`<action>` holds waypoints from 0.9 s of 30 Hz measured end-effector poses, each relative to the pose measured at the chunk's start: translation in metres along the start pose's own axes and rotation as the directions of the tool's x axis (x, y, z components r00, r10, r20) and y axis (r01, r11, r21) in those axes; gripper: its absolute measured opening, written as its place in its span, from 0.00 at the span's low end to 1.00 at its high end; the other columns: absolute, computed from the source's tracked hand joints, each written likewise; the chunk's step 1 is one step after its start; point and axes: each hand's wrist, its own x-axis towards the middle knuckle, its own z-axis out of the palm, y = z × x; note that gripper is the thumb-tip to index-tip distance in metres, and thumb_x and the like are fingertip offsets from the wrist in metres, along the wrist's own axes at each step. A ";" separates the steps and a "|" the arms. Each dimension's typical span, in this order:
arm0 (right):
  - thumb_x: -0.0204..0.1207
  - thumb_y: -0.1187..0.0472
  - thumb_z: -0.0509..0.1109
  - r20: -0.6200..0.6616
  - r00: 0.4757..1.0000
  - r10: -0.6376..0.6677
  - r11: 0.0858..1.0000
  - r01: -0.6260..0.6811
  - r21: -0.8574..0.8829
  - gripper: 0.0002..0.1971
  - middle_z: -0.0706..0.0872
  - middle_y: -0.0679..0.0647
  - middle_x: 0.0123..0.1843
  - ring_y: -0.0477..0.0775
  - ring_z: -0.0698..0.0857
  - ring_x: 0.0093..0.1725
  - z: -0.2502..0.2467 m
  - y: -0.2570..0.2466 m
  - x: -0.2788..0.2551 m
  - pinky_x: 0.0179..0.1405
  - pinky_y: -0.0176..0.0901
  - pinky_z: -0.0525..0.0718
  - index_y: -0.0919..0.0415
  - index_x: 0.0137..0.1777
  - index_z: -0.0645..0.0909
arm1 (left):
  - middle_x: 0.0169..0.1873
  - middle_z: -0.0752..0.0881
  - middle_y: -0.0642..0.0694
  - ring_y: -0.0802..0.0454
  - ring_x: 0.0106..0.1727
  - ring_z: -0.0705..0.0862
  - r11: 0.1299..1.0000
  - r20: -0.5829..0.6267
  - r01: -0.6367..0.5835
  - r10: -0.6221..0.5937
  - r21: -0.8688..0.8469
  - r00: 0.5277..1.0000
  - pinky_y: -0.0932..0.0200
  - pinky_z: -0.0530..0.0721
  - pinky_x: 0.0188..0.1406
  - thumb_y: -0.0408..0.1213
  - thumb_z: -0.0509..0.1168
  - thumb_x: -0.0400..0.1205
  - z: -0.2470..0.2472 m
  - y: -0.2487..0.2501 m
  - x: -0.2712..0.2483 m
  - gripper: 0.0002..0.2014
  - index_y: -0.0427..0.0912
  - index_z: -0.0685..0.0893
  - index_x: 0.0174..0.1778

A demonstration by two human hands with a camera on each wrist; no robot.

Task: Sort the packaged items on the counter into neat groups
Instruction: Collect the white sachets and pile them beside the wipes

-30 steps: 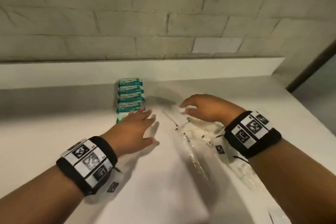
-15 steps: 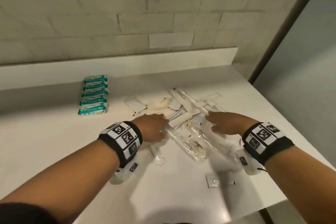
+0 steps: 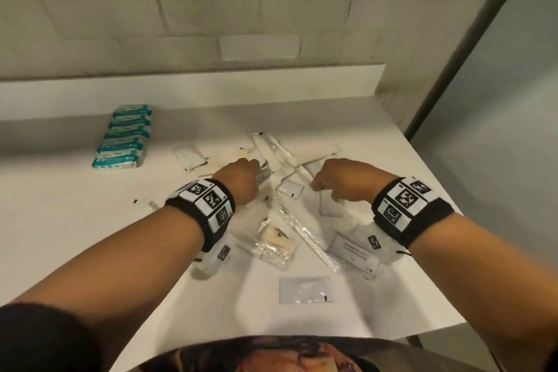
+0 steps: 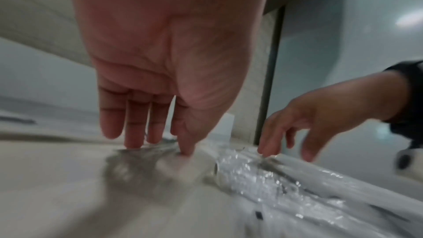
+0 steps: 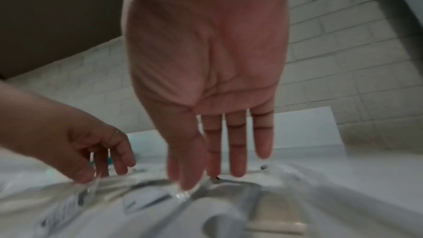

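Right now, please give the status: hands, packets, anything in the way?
Left hand and right hand open, fingertips down on the clear packet pile. Teal packs already lined up. Nothing in the way.

Bare forearms, black wristband (image 3: pixel 208 208) at 9 o'clock and wristband (image 3: pixel 412 208) at 3 o'clock bearing white square-coded tags, possibly a thin ring (image 5: pixel 116 132), dark sleeve (image 3: pixel 39 338).

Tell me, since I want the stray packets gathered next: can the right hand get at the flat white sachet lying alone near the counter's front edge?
Probably yes. The flat white sachet lies alone on bare counter, nothing on it, and the right hand looks open above the pile.
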 end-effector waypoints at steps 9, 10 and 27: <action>0.71 0.51 0.73 -0.131 0.989 -0.068 0.957 0.028 -0.287 0.15 0.79 0.53 0.56 0.57 0.74 0.61 0.016 0.016 -0.015 0.58 0.53 0.69 0.53 0.56 0.79 | 0.68 0.79 0.41 0.42 0.59 0.83 0.914 0.108 0.239 -0.215 -0.328 0.971 0.52 0.81 0.52 0.53 0.79 0.68 0.010 0.001 0.003 0.46 0.42 0.63 0.76; 0.73 0.53 0.72 -0.172 0.983 -0.064 0.977 0.027 -0.212 0.12 0.82 0.52 0.53 0.57 0.78 0.59 0.014 0.018 -0.021 0.57 0.52 0.72 0.54 0.54 0.78 | 0.67 0.80 0.41 0.44 0.55 0.83 0.918 0.088 0.239 -0.223 -0.318 0.971 0.56 0.80 0.45 0.54 0.76 0.71 0.009 0.000 0.000 0.40 0.41 0.67 0.74; 0.69 0.54 0.78 0.066 0.988 0.139 0.988 -0.142 0.055 0.30 0.83 0.54 0.60 0.56 0.82 0.53 0.052 0.014 -0.097 0.41 0.42 0.73 0.57 0.69 0.71 | 0.49 0.78 0.52 0.51 0.50 0.79 0.980 0.184 -0.198 0.196 -0.012 0.963 0.56 0.75 0.45 0.56 0.68 0.77 0.020 0.072 -0.067 0.14 0.51 0.77 0.45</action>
